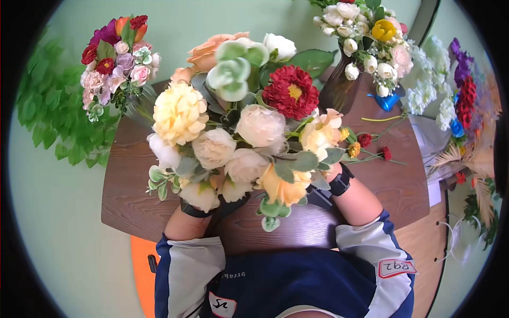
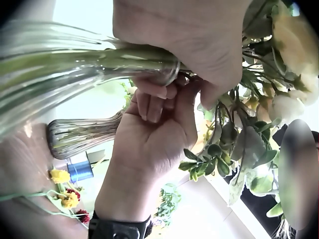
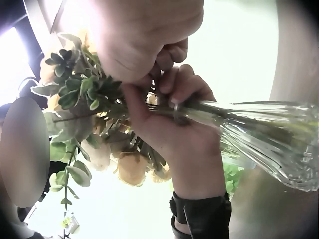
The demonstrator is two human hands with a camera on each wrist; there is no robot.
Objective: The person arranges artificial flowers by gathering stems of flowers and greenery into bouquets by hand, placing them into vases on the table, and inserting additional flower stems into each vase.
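A large bouquet (image 1: 260,127) of cream, peach and dark red flowers covers most of both hands in the head view. Its stems run down into a clear ribbed glass vase (image 3: 279,144), which lies sideways across both wrist views. My left hand (image 3: 174,129) grips the vase's neck, its fingers curled round it just below the mouth. At the mouth, my right hand (image 2: 154,137) pinches the flower stems between thumb and bent fingers, close against the left hand. Green leaf sprigs (image 2: 212,162) hang beside the hands.
On the wooden table (image 1: 132,180), a dark vase (image 1: 342,87) of white flowers stands at the back right. Another arrangement (image 1: 119,69) stands back left. A blue object (image 1: 384,100) and small red and yellow flowers (image 1: 365,140) lie to the right.
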